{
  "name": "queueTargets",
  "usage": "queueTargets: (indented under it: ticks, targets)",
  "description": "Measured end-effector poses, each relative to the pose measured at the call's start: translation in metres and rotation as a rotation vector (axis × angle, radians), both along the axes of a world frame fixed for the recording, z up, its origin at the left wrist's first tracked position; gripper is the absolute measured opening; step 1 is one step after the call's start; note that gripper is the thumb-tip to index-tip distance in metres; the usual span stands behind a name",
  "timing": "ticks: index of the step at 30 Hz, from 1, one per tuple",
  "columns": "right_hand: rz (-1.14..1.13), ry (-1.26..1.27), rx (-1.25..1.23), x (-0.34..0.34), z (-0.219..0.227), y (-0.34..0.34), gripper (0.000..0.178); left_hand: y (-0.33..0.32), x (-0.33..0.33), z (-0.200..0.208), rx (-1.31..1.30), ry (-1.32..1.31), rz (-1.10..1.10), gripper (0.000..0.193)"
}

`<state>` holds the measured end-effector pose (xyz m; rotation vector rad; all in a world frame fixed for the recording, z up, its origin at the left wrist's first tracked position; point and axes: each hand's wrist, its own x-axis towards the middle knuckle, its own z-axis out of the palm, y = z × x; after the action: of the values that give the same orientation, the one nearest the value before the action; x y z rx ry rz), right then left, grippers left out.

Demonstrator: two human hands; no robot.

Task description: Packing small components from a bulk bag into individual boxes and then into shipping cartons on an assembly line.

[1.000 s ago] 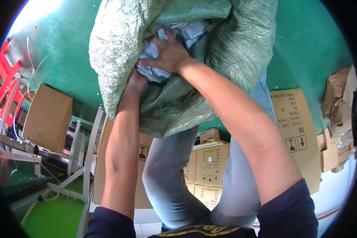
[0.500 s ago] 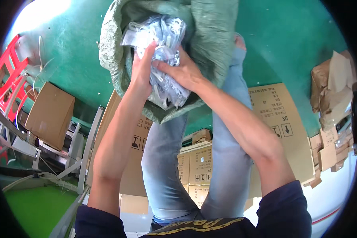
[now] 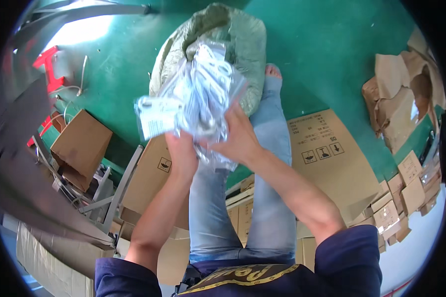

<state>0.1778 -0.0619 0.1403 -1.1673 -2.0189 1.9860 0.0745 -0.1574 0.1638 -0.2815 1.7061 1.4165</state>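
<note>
Both my hands grip a bundle of clear plastic bags with white coiled cables inside. My left hand is closed on its lower left side, beside a white label. Fingers of my right hand wrap the lower right side, the thumb lying across the front. Beyond the bundle a pale green woven sack stands on the floor with its mouth gaping. The bundle overlaps the sack's near rim and hides part of its inside.
A large flattened carton lies right of my legs, and another carton is on the left. Torn brown cardboard rests at the far right. A brown box and grey metal frame legs stand at left on the green floor.
The bundle has come up out of the sack and nearer to me, still in both hands. My view has shifted, showing more of the grey frame at left.
</note>
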Motion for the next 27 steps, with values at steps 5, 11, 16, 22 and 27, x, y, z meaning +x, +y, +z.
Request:
queueTargets:
  ticks: [5,11,16,22,27]
  targets:
    - [0.136,0.175,0.241,0.020,0.118,0.012,0.077,-0.020,0.024,0.125,-0.051,0.284,-0.337,0.041]
    - [0.038,0.377,0.393,0.004,0.350,0.016,0.047,-0.048,0.045,0.239,0.265,0.342,-0.239,0.035]
    - [0.215,0.512,0.331,-0.042,0.499,-0.038,0.061,-0.076,0.008,0.453,0.488,0.060,0.144,0.043]
    - [0.742,1.044,0.999,-0.184,0.650,-0.137,0.059,-0.199,-0.083,0.614,0.450,1.216,0.442,0.035]
    - [0.793,1.154,0.791,-0.263,0.686,-0.318,0.060,-0.349,-0.138,0.632,0.750,1.149,0.865,0.044]
